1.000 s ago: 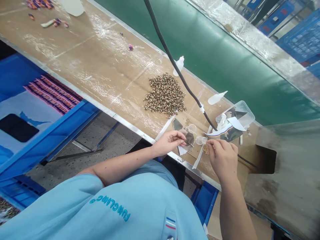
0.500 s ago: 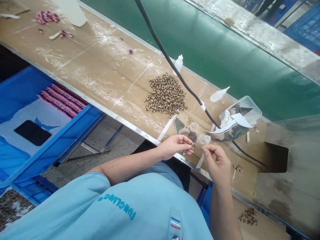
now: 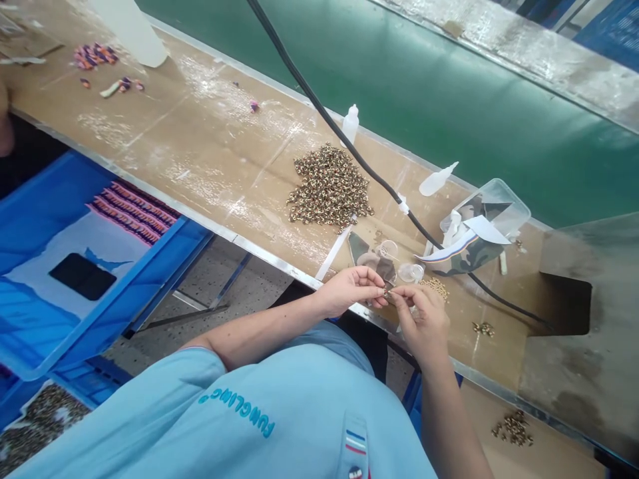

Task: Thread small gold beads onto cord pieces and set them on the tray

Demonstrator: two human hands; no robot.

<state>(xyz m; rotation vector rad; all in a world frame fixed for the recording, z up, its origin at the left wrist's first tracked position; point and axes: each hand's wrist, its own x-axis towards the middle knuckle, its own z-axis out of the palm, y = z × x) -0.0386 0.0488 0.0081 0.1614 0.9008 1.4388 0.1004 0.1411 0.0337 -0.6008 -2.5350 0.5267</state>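
My left hand [image 3: 353, 291] pinches a small dark piece [image 3: 387, 293] between thumb and forefinger, over the table's front edge. Meeting it from the right, my right hand [image 3: 422, 316] has its fingertips closed at the same piece; whether it grips something of its own is too small to tell. Just beyond the hands lie a camouflage cloth scrap [image 3: 372, 259], small clear round cups [image 3: 410, 272] and a scatter of tiny golden bits [image 3: 436, 287]. A large heap of small brown and gold pieces [image 3: 329, 186] sits farther back on the table.
A black cable [image 3: 319, 106] crosses above the table. Behind it stand a white bottle [image 3: 350, 125], another lying bottle [image 3: 438, 179] and a clear box [image 3: 514, 206] with camouflage cloth. At left, a blue bin [image 3: 30, 332] holds a phone [image 3: 82, 276]. Another person's hand shows at the far left edge.
My right hand has moved left, bringing its fingertips to the piece in my left hand. My left hand has kept its pinch. The view has shifted slightly.
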